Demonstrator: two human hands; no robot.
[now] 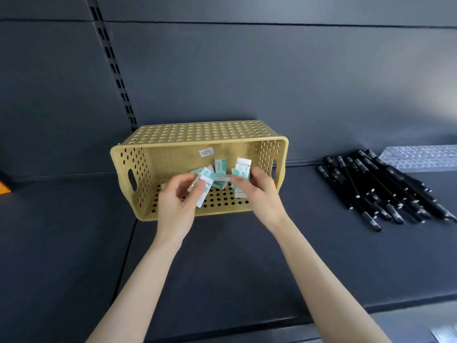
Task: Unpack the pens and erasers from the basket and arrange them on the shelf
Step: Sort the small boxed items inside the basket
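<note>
Now basket on side on shelf, mouth toward person; erasers heaped inside; left hand pinches one eraser, long axis near upright; right hand grips another; pens lie well right, nearer right hand.

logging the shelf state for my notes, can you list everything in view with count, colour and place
basket: one, yellow, perforated, lying on its side on the shelf, opening toward the person
erasers: several, count unclear, white-and-teal wrappers, inside the basket
label: one, white, on the basket's inner base
pens: overlapping pile, uncountable, black, on the shelf right of the basket
bubbled clear sheet: one, behind the pens
orange object: one, far left edge, cut off
shelf: one, dark grey
left hand: grips an eraser at the basket mouth
right hand: pinches erasers inside the basket
</note>
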